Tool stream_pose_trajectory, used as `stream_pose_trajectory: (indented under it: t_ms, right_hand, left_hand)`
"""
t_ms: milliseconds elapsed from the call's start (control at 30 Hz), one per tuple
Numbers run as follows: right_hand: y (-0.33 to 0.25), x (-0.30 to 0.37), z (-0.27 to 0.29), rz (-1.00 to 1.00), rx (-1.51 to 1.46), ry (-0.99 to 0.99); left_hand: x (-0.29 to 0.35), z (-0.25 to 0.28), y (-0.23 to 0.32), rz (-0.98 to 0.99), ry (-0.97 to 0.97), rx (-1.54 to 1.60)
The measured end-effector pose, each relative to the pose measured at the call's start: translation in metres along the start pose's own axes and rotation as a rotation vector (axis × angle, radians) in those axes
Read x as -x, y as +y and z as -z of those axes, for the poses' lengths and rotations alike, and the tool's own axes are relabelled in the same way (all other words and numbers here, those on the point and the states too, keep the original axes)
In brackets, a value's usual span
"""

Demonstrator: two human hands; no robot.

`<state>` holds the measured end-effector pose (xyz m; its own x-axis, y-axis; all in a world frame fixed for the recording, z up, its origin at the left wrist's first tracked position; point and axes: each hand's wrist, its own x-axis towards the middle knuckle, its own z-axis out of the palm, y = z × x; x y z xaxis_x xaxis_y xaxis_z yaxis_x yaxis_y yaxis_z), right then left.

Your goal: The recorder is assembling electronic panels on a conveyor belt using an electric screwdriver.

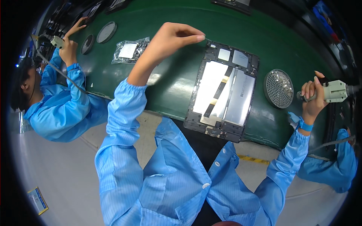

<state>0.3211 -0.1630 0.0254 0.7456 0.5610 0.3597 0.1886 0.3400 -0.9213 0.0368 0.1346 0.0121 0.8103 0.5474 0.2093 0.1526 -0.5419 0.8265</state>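
Observation:
An opened tablet (201, 84) lies on the green table in front of me, its dark frame holding silvery panels and a dark ribbon cable. Beside its far left corner is my left hand (169, 39), thumb and forefinger pressed together; what they pinch, if anything, is too small to make out. My right hand (315, 94) is wrapped round a pale electric screwdriver (335, 91) to the right, away from the tablet. Between that hand and the tablet sits a round dish (279, 90) with a dimpled inside and small shiny pieces, apparently screws.
A clear plastic bag (142, 46) of dark parts with a white label lies left of the tablet. Two more round dishes (106, 32) stand farther left. A co-worker (64, 101) at the left holds another screwdriver (57, 42). Another person's blue sleeve (332, 169) appears at the right.

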Motion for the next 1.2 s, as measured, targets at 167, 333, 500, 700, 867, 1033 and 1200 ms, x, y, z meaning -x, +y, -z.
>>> stream_pose_trajectory:
  t_ms: [167, 333, 500, 700, 867, 1033, 1200]
  right_hand:
    - [0.007, -0.003, -0.006, 0.006, -0.011, -0.026]
    - [0.005, -0.002, 0.0, -0.009, 0.013, 0.001]
    - [0.006, -0.003, -0.003, -0.008, -0.012, -0.025]
    - [0.006, 0.003, -0.012, -0.075, -0.053, -0.09]
    - [0.005, 0.013, -0.026, -0.104, -0.125, -0.192]
    - [0.011, 0.02, -0.033, -0.089, -0.185, -0.293]
    - [0.019, 0.021, -0.036, -0.06, -0.191, -0.327]
  left_hand:
    - [-0.016, -0.023, -0.019, 0.228, -0.082, 0.135]
    - [-0.013, -0.036, -0.017, 0.27, -0.085, 0.281]
    - [-0.008, -0.035, -0.02, 0.254, -0.057, 0.223]
    - [-0.011, -0.034, -0.023, 0.29, -0.152, 0.147]
    - [-0.009, -0.037, -0.031, 0.25, -0.157, 0.165]
    - [-0.005, -0.042, -0.028, 0.291, -0.129, 0.223]
    - [-0.006, -0.04, -0.031, 0.283, -0.123, 0.174]
